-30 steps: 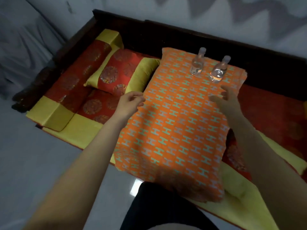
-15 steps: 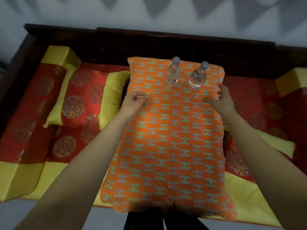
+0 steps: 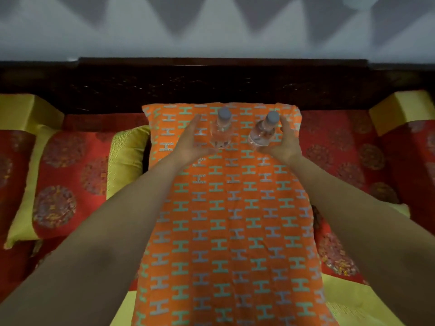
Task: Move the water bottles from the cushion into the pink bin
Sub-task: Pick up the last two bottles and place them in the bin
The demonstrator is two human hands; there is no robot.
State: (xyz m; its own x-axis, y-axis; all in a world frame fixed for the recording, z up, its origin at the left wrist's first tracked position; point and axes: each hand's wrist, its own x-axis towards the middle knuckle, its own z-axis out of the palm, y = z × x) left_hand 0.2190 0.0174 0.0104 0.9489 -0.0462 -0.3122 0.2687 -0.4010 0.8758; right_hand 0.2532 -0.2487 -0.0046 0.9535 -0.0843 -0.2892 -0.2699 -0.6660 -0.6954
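Orange cushion (image 3: 226, 220) | two water bottles (image 3: 222, 131) upright | left hand (image 3: 190, 142), right hand (image 3: 286, 143) spread beside them, not gripping

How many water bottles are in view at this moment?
2. The left bottle stands upright near the orange cushion's far end; the right bottle stands beside it. None appears hidden.

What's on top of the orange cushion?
Two water bottles stand at the far end of the orange cushion. Both forearms reach over it. What lies beneath the cushion is mostly hidden.
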